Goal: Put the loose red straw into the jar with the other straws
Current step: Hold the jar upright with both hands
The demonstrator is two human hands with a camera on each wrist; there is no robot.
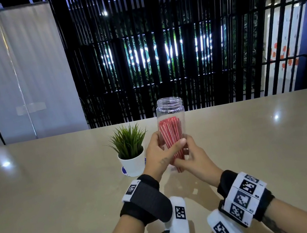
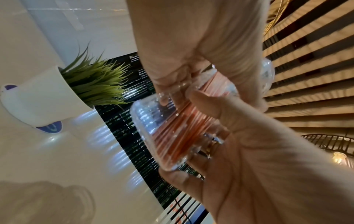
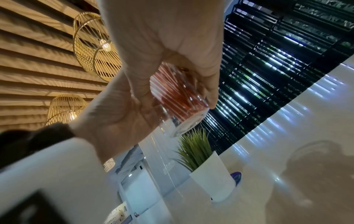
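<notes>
1. Right now both hands are wrapped around the clear jar: the left hand grips its left side with the thumb across the front, and the right hand curls round its lower right.
2. Inside the jar stands a bundle of red straws; I cannot pick out a separate loose one.
3. The jar is open-mouthed, tilted a little and lifted off the surface, as both wrist views show its base in the air.
4. Just left of the jar sits a small green plant in a white pot.
5. The beige surface is glossy, with bare stretches on either side of the hands.
6. Beyond its far edge rise black vertical slats with a lit sign behind them, and a white panel stands at the left.
</notes>
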